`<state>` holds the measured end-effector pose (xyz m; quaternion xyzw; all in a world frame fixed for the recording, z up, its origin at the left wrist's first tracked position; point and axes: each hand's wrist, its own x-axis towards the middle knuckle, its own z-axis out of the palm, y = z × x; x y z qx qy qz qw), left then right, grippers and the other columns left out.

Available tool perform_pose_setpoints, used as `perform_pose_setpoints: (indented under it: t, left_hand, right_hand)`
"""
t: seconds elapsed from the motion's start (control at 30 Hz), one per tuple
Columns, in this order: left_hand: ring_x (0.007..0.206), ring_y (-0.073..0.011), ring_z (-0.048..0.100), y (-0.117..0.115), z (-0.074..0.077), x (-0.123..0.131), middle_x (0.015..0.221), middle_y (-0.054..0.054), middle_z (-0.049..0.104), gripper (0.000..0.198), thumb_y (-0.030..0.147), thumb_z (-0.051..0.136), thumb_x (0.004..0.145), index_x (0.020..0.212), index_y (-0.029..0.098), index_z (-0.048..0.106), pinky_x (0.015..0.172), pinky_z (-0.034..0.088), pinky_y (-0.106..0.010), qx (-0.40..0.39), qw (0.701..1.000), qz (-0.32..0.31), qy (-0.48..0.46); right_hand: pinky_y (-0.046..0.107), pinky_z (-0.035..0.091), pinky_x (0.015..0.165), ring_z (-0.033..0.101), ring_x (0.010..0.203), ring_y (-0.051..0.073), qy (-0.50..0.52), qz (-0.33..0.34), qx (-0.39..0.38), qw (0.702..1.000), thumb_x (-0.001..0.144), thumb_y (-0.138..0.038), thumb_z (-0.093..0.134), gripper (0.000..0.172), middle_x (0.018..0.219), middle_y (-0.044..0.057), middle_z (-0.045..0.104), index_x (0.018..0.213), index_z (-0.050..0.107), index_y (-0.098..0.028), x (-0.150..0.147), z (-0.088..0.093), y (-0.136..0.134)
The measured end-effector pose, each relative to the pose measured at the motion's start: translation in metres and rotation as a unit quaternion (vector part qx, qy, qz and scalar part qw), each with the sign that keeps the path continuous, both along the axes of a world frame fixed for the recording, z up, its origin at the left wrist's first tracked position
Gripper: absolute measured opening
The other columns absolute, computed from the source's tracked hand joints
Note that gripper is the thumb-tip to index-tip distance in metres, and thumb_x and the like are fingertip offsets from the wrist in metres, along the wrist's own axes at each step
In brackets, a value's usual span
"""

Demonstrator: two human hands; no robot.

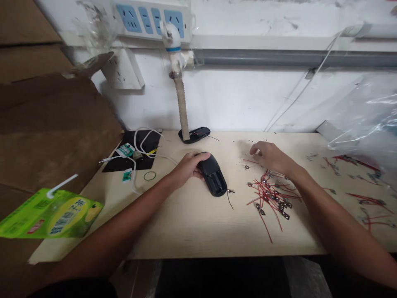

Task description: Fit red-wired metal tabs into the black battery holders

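Note:
My left hand (190, 165) is wrapped round a black plastic casing (211, 174), shaped like a computer mouse with an oblong open compartment at its near end. Beside that end lies a small metal contact with a dark wire (230, 198). My right hand (268, 155) hovers at the far side of a pile of red wires with metal contacts (269, 194). Its fingers are curved with the tips apart, and nothing shows between them. A loose metal contact (247, 167) lies just below those fingertips. Behind, another black casing (195, 135) lies under the hose end.
A ribbed hose (181, 103) hangs from a white pipe fitting below a power strip (151, 18). To the left are a white cable (135, 165), a green band (149, 176), a green drink pouch (58, 213) and cardboard (46, 116). More red wires (369, 198) lie right, near clear plastic (369, 111).

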<state>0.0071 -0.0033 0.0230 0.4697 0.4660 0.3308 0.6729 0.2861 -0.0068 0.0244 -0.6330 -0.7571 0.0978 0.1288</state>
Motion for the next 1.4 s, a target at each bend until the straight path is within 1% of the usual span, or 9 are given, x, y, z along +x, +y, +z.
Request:
perform_pose_setpoints:
  t: [0.13, 0.23, 0.5, 0.7, 0.8, 0.93, 1.13, 1.27, 1.4]
  left_hand:
    - [0.042, -0.0161, 0.059, 0.0, 0.0, 0.0, 0.057, -0.004, 0.062, 0.032, 0.042, 0.068, 0.074, 0.081, 0.014, 0.054, 0.036, 0.048, -0.023, 0.002, 1.0, -0.013, 0.019]
    - [0.041, -0.0157, 0.059, 0.001, -0.001, -0.001, 0.056, -0.004, 0.062, 0.033, 0.044, 0.068, 0.075, 0.082, 0.015, 0.053, 0.036, 0.048, -0.023, 0.0, 0.999, -0.021, 0.024]
    - [0.046, -0.0166, 0.061, 0.001, -0.001, 0.0, 0.061, -0.005, 0.063, 0.032, 0.041, 0.067, 0.075, 0.084, 0.014, 0.053, 0.038, 0.05, -0.024, 0.006, 0.999, -0.024, 0.022]
    - [0.048, -0.0169, 0.061, 0.0, -0.002, 0.001, 0.062, -0.003, 0.06, 0.032, 0.04, 0.067, 0.075, 0.087, 0.015, 0.05, 0.038, 0.051, -0.026, 0.014, 1.0, -0.004, 0.022]
    - [0.048, -0.0178, 0.061, 0.0, -0.003, 0.001, 0.062, -0.003, 0.06, 0.032, 0.04, 0.067, 0.075, 0.087, 0.015, 0.05, 0.037, 0.051, -0.027, 0.016, 1.0, 0.003, 0.024]
    - [0.051, -0.0176, 0.062, -0.001, -0.006, 0.002, 0.067, -0.004, 0.06, 0.033, 0.039, 0.068, 0.075, 0.088, 0.014, 0.052, 0.039, 0.052, -0.028, 0.022, 1.0, 0.01, 0.017]
    - [0.056, -0.0167, 0.063, -0.001, -0.007, 0.003, 0.074, -0.005, 0.062, 0.03, 0.036, 0.068, 0.076, 0.09, 0.012, 0.056, 0.043, 0.055, -0.028, 0.04, 0.999, 0.003, -0.001]
    - [0.044, -0.0131, 0.059, -0.002, -0.011, 0.004, 0.074, -0.004, 0.063, 0.034, 0.036, 0.072, 0.073, 0.093, 0.013, 0.059, 0.032, 0.045, -0.021, 0.121, 0.989, 0.033, 0.077]
    - [0.036, -0.0122, 0.054, -0.004, -0.013, 0.003, 0.058, -0.001, 0.06, 0.032, 0.041, 0.065, 0.079, 0.097, 0.014, 0.06, 0.027, 0.038, -0.019, 0.179, 0.97, 0.009, 0.162]
  right_hand:
    - [0.033, 0.045, 0.069, 0.057, 0.075, 0.02, -0.016, 0.05, -0.026, 0.998, 0.08, -0.023, 0.055, 0.01, 0.086, 0.008, 0.063, 0.081, 0.063, -0.018, 0.002, -0.001, -0.001]
    - [0.032, 0.043, 0.068, 0.055, 0.074, 0.02, -0.025, 0.068, -0.033, 0.997, 0.081, -0.023, 0.054, 0.01, 0.084, 0.007, 0.061, 0.075, 0.061, -0.018, 0.005, -0.002, 0.0]
    - [0.03, 0.036, 0.059, 0.049, 0.065, 0.018, -0.014, 0.034, -0.029, 0.999, 0.076, -0.016, 0.053, 0.013, 0.078, 0.007, 0.056, 0.064, 0.05, -0.019, -0.004, -0.003, 0.0]
    - [0.03, 0.037, 0.058, 0.049, 0.062, 0.017, 0.095, 0.027, -0.019, 0.995, 0.074, -0.014, 0.05, 0.008, 0.069, 0.004, 0.057, 0.069, 0.05, -0.02, -0.016, 0.006, -0.004]
    - [0.03, 0.044, 0.06, 0.057, 0.067, 0.016, 0.191, 0.048, -0.037, 0.98, 0.076, -0.018, 0.05, 0.002, 0.073, 0.004, 0.061, 0.077, 0.052, -0.019, -0.028, 0.007, -0.008]
    - [0.029, 0.046, 0.052, 0.059, 0.063, 0.015, 0.306, 0.079, -0.076, 0.946, 0.077, -0.027, 0.056, 0.017, 0.076, 0.005, 0.064, 0.09, 0.057, -0.017, -0.047, 0.005, -0.019]
    - [0.028, 0.044, 0.053, 0.057, 0.061, 0.013, 0.455, 0.11, -0.112, 0.876, 0.075, -0.025, 0.068, 0.009, 0.067, 0.002, 0.064, 0.074, 0.062, -0.018, -0.065, 0.012, -0.035]
    - [0.028, 0.041, 0.053, 0.055, 0.061, 0.013, 0.449, 0.111, -0.119, 0.879, 0.074, -0.024, 0.069, 0.008, 0.067, 0.001, 0.063, 0.073, 0.065, -0.017, -0.069, 0.014, -0.037]
    - [0.027, 0.039, 0.052, 0.053, 0.059, 0.012, 0.448, 0.101, -0.12, 0.88, 0.073, -0.023, 0.069, 0.007, 0.064, 0.0, 0.062, 0.072, 0.065, -0.018, -0.069, 0.013, -0.036]
